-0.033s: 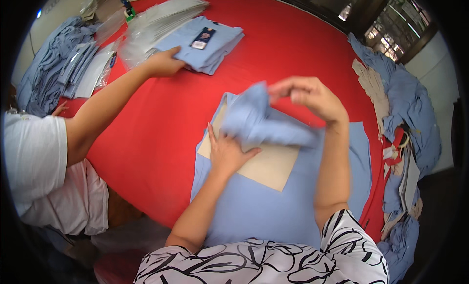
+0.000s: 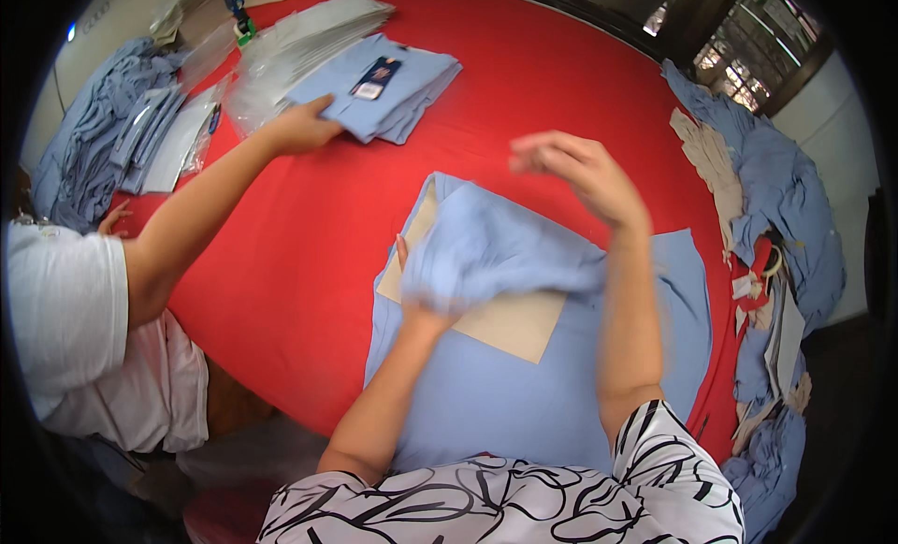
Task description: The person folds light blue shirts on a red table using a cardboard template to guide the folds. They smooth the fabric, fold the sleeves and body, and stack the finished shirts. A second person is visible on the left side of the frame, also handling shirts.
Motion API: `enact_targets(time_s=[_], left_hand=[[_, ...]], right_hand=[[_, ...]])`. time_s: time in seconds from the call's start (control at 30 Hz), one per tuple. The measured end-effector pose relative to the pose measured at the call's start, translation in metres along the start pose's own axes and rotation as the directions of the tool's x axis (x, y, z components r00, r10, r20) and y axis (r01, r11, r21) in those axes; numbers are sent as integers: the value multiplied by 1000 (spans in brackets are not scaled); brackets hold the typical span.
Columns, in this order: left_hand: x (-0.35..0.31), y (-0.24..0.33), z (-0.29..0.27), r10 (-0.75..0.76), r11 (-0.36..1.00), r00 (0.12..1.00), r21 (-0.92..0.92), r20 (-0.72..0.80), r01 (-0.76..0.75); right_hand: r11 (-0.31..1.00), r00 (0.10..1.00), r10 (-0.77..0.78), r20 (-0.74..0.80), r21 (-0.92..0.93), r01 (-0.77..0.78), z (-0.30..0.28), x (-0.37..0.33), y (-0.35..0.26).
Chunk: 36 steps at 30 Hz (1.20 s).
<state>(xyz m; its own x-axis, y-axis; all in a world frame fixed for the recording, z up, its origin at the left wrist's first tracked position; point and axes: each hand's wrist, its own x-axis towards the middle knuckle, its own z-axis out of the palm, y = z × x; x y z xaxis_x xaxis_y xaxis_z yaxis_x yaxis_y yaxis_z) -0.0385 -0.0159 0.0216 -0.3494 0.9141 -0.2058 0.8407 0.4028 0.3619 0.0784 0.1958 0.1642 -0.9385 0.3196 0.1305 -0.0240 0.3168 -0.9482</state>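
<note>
A light blue knit garment [image 2: 505, 408] lies spread before me with a beige card [image 2: 510, 331] on it. Its upper flap [image 2: 496, 240], blurred by motion, falls over part of the card and over my left hand [image 2: 432, 315]. That hand rests flat on the card; one straight finger shows past the cloth's edge, the others are hidden. My right hand [image 2: 585, 170] is raised above the red cloth beyond the garment, fingers loosely bent and somewhat blurred, holding nothing. It is apart from the flap, while its forearm passes over the garment's right part.
At left, a co-worker's hand [image 2: 304, 128] touches a folded blue garment [image 2: 398, 86] with a dark tag. Clear plastic bags [image 2: 299, 53] lie behind it. Blue garments are heaped at far left [image 2: 94, 123] and along the right edge [image 2: 790, 207]. Red cloth [image 2: 281, 254] covers the table.
My right hand has come away from the flap and moved slightly up. The flap has dropped nearer me, covering most of my left hand. The co-worker's folded garment has shifted slightly left.
</note>
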Motion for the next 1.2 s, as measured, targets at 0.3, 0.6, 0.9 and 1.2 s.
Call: enact_targets(time_s=[0.3, 0.6, 0.9, 1.2], left_hand=[[3, 2, 20, 33, 921, 708, -254, -705, -295], [5, -9, 37, 259, 950, 748, 19, -612, -313], [19, -34, 48, 91, 937, 805, -223, -587, -268], [-6, -26, 3, 293, 936, 916, -113, -274, -333]], right_hand=[[576, 999, -21, -35, -817, -17, 114, -31, 127], [43, 671, -82, -737, -675, -737, -111, -211, 151], [33, 534, -240, -811, -557, -830, -74, -407, 62], [17, 272, 74, -959, -271, -962, -20, -472, 72]])
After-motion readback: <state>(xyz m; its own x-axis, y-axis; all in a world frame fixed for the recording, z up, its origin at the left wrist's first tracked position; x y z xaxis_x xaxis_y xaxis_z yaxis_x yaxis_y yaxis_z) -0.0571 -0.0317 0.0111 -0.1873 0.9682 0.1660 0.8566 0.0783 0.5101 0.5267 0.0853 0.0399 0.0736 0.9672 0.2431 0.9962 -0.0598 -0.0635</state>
